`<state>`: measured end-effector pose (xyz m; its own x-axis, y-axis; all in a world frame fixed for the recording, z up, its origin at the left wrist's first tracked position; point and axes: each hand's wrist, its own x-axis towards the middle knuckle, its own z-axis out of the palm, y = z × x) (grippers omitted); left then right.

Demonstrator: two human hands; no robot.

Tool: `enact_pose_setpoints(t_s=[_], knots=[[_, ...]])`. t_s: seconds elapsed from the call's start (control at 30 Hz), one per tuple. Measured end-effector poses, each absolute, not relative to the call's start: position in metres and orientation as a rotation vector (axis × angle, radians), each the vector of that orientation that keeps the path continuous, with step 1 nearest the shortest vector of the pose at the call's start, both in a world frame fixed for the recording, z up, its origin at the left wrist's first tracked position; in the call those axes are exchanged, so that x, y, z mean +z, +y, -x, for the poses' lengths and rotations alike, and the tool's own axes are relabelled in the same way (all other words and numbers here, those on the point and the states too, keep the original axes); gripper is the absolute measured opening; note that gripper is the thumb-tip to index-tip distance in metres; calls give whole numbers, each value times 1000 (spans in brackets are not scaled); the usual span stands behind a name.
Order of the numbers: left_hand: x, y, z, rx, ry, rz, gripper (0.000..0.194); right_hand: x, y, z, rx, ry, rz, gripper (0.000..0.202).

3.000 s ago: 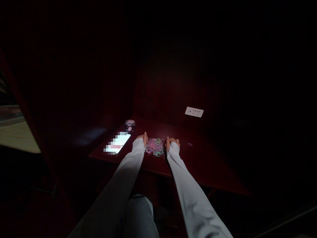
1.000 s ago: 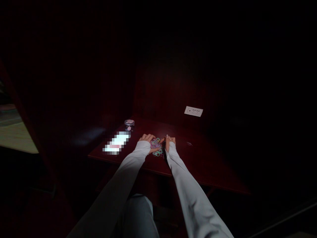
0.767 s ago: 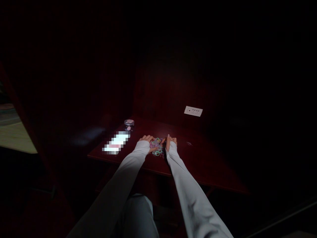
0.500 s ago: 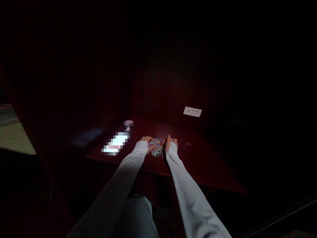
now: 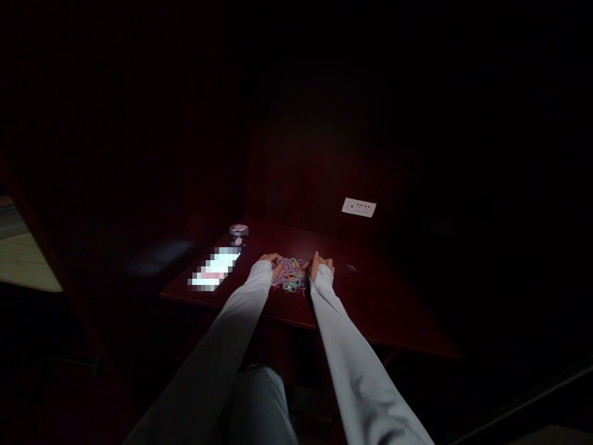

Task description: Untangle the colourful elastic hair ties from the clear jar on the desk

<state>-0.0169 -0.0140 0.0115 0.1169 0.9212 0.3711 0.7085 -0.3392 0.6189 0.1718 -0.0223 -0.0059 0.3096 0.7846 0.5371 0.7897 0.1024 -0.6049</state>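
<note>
A loose pile of small colourful elastic bands (image 5: 290,276), in purple, green, pink and yellow, lies on the dark red table. At its left edge rests my left hand (image 5: 269,261), with fingers apart and touching the outer bands. On the opposite side my right hand (image 5: 320,267) is beside the pile, one finger raised and another stretched toward the bands. I see nothing gripped in either hand, though the light is dim. A few separate bands (image 5: 352,267) lie to the right of my right hand.
A small round clear container (image 5: 239,232) stands at the table's back left. In front of it lies a bright, pixelated rectangle (image 5: 215,269). A white socket plate (image 5: 359,207) is on the back wall. The table's front edge (image 5: 287,321) runs beneath my forearms.
My left hand has shifted slightly left, away from the middle of the pile, showing more bands. My right hand has stayed almost in place. The view has tilted a little.
</note>
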Motion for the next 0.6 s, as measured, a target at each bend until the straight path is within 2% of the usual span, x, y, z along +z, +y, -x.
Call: enact_pose_setpoints(t_s=[0.13,0.6], knots=[[11,-14,18,1028,1605,-2096,15,-5,-21,-169,152,-1370,1651,64],[7,-12,18,1018,1563,-2090,35,4,-30,-165,216,-1420,1642,65]])
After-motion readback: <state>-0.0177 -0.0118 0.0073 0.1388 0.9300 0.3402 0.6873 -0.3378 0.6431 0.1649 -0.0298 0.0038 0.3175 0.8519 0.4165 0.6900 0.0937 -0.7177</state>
